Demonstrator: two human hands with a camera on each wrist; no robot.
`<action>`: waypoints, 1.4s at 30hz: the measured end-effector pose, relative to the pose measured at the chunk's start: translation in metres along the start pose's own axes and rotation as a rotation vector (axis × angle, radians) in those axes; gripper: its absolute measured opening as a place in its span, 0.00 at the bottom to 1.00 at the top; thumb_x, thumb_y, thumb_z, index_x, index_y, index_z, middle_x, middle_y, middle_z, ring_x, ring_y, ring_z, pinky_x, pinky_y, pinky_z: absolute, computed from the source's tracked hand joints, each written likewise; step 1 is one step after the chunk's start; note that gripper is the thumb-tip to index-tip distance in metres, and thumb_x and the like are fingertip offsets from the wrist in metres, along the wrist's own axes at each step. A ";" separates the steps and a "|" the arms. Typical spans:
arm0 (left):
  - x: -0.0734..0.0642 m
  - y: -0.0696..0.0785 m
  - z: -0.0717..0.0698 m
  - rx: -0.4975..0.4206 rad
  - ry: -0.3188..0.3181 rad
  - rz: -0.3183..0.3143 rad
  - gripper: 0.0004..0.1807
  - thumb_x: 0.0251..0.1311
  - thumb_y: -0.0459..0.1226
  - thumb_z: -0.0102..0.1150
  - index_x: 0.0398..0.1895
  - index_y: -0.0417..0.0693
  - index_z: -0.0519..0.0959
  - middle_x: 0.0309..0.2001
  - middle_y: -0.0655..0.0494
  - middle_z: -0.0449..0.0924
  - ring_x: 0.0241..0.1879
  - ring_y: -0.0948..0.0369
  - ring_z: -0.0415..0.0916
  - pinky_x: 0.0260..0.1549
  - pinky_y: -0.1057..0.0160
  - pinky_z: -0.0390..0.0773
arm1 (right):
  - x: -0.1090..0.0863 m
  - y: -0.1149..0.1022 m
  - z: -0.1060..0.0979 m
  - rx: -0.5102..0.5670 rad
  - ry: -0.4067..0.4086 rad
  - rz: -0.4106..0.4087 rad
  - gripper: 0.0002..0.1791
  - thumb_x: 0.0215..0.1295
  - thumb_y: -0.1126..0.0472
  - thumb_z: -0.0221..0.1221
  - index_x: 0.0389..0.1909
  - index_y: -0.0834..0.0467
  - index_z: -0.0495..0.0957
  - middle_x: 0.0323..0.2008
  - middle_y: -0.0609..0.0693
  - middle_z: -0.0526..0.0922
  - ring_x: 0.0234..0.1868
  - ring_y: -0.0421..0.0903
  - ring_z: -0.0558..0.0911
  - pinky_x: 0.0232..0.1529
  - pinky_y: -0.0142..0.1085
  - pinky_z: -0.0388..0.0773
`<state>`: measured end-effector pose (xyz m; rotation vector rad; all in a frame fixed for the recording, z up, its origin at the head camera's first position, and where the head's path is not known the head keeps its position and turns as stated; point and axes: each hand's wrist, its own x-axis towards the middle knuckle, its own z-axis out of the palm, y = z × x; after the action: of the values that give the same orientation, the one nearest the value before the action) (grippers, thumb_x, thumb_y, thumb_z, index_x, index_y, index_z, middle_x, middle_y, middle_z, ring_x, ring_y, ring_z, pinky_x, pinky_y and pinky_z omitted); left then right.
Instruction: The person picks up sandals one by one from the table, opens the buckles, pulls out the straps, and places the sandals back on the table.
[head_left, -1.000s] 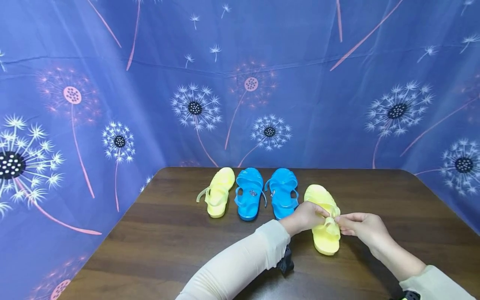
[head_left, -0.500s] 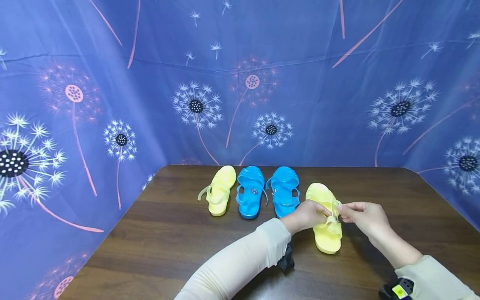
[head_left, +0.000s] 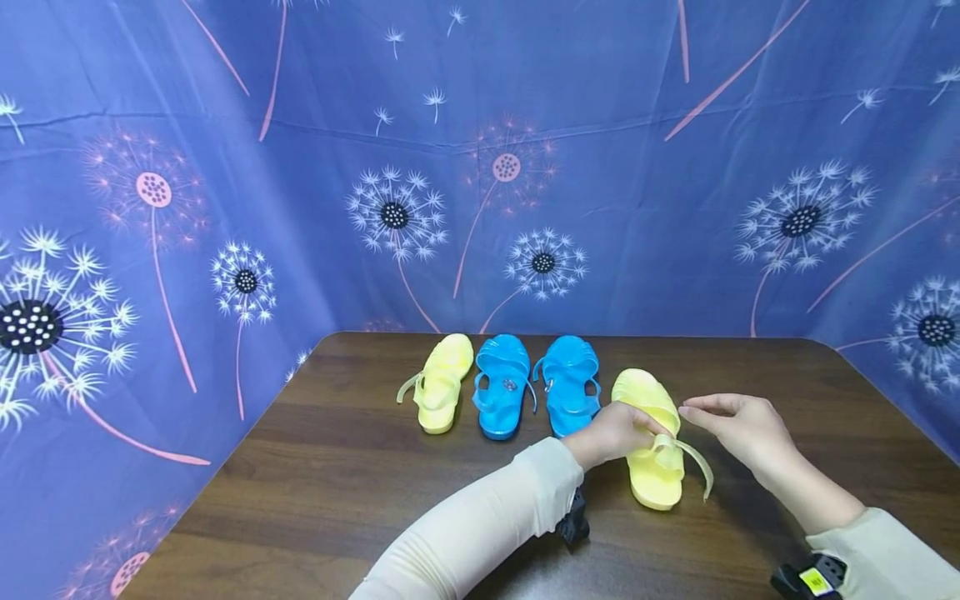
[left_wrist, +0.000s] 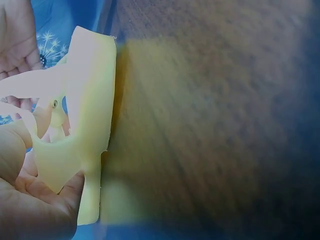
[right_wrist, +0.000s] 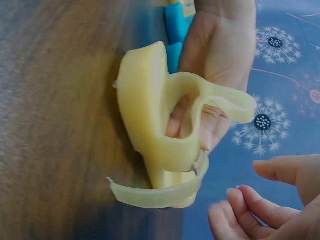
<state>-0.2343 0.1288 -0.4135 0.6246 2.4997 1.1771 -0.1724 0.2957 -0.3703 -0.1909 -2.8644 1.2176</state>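
A yellow jelly sandal [head_left: 654,485] lies on the brown table, toe pointing away from me. My left hand [head_left: 617,429] holds it from its left side, fingers at the side straps; in the left wrist view, fingers of this hand [left_wrist: 45,207] reach in under a strap of the sandal [left_wrist: 92,95]. The loose ankle strap [head_left: 699,468] curves out to the right, its tip free, also visible in the right wrist view [right_wrist: 160,197]. A small metal buckle [right_wrist: 199,160] shows beside the left fingertips. My right hand [head_left: 742,429] hovers right of the sandal, thumb and fingers apart, holding nothing.
Two blue sandals [head_left: 502,396] [head_left: 572,392] stand left of my left hand, toes away. Farther left is another yellow sandal [head_left: 438,400] with its strap hanging out leftward. A blue dandelion-print cloth [head_left: 637,208] rises behind the table [head_left: 337,500].
My right hand has let go of the ankle strap and drawn back slightly to the right. The strap, which was undone from the buckle, now swings out to the right. My left hand stays put.
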 end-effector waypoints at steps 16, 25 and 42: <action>0.003 0.006 -0.004 -0.039 0.001 -0.040 0.06 0.56 0.41 0.68 0.36 0.53 0.88 0.40 0.68 0.84 0.38 0.73 0.73 0.34 0.74 0.73 | -0.004 0.012 0.024 0.046 -0.152 -0.011 0.25 0.63 0.50 0.63 0.50 0.68 0.80 0.40 0.58 0.87 0.39 0.48 0.84 0.45 0.51 0.78; -0.003 0.011 -0.007 -0.072 0.076 -0.055 0.07 0.59 0.42 0.65 0.34 0.50 0.88 0.26 0.61 0.86 0.27 0.71 0.78 0.28 0.74 0.76 | -0.007 0.012 0.028 0.056 -0.063 0.016 0.30 0.61 0.42 0.63 0.51 0.65 0.81 0.51 0.65 0.82 0.36 0.46 0.87 0.45 0.50 0.78; -0.006 0.006 -0.012 -0.066 0.163 -0.049 0.06 0.61 0.34 0.62 0.30 0.44 0.87 0.22 0.57 0.85 0.21 0.68 0.80 0.21 0.76 0.75 | -0.013 0.020 0.030 0.122 -0.029 0.120 0.34 0.58 0.35 0.62 0.52 0.59 0.82 0.50 0.59 0.84 0.43 0.45 0.83 0.49 0.53 0.70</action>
<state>-0.2332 0.1218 -0.4012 0.4640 2.5806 1.3358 -0.1598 0.2870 -0.4050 -0.3487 -2.8276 1.4221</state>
